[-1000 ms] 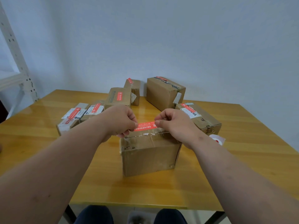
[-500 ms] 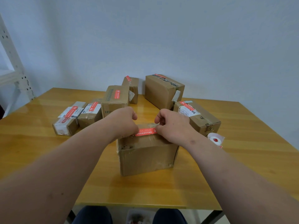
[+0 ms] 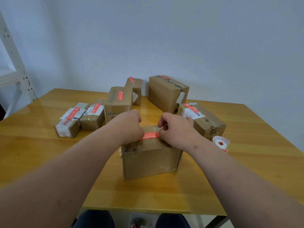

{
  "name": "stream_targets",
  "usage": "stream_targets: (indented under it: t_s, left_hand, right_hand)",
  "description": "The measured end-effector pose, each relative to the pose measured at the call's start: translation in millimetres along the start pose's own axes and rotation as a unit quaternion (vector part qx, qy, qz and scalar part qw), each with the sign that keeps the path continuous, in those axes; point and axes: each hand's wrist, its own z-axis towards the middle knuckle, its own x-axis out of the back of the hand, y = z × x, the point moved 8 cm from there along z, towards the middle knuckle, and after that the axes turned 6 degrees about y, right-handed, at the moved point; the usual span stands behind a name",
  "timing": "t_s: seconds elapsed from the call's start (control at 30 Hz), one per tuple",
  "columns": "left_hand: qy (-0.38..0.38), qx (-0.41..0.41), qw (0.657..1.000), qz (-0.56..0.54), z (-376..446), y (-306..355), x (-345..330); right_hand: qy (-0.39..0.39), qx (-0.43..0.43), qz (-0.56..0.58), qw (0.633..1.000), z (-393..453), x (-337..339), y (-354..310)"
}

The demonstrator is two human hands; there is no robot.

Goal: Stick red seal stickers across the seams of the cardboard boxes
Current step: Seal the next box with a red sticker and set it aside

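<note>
The red sticker [image 3: 150, 135] lies on top of the nearest cardboard box [image 3: 150, 158], which stands on the wooden table [image 3: 246, 170] directly in front of the person. Its long axis runs left to right between the two hands, and it looks to lie flat against the taped top rather than above it, though whether it crosses the seam squarely cannot be told. The left hand [image 3: 130, 127] sits at the sticker's left end with its fingers curled, and appears to pinch or press that end; the fingertips are hidden under the hand. The right hand [image 3: 176, 129] sits at the right end, equally close, its fingers curled down onto the box top at the sticker's edge. Neither hand is nearer, so the likely next move is to rub outward along the strip from both ends. Behind this box stand other boxes that already carry red stickers, and to its right lies the sticker roll [image 3: 220, 143].
</note>
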Motion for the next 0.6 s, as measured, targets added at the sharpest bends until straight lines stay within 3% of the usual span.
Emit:
stream_targets:
  t_s: [0.2,0.3,0.37,0.43,0.5,0.6]
  left_hand:
    - [-0.002,0.006,0.999,0.041,2,-5,-6]
    - [0.006,0.015,0.999,0.036,4,-15,-6]
    - [-0.021,0.041,0.999,-0.024,3,-23,-11]
    - [-0.08,0.07,0.982,-0.153,-4,-26,-24]
    - [-0.11,0.091,0.962,-0.233,-9,-26,-33]
    - [-0.088,0.088,0.964,-0.233,-6,-25,-38]
  right_hand:
    - [0.017,-0.011,-0.051,0.998,-1,4,10]
    - [-0.028,-0.065,-0.009,0.997,-3,-1,24]
    - [-0.082,-0.089,0.109,0.987,-8,-10,26]
    - [-0.112,-0.107,0.205,0.966,-12,-16,23]
    - [-0.105,-0.123,0.218,0.963,-11,-19,25]
    - [-0.101,-0.135,0.21,0.963,-8,-24,25]
